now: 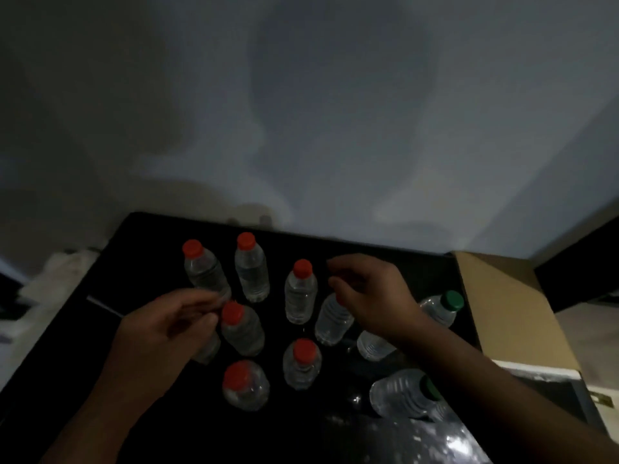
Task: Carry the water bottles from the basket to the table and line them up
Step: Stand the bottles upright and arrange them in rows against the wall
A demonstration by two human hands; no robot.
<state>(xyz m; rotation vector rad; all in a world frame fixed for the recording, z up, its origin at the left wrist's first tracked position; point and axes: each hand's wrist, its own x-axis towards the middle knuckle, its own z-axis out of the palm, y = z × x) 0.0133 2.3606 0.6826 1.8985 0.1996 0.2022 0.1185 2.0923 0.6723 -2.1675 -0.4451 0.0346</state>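
Right hand (368, 293), loosely curled, hovers over one bottle (331, 321); left hand (174, 319) blurred.

A pale grey wall (335, 95) fills the upper half, crossed by broad soft shadows. At the right edge a brown cardboard box (509, 296) shows one plain face (its inside is out of sight). Behind it sits a dark block of furniture (576, 272). Below the box, a white-edged panel (549, 371) carries a small brass-coloured fitting (601, 398). At far left lies a whitish crumpled heap (57, 272), too blurred to identify.
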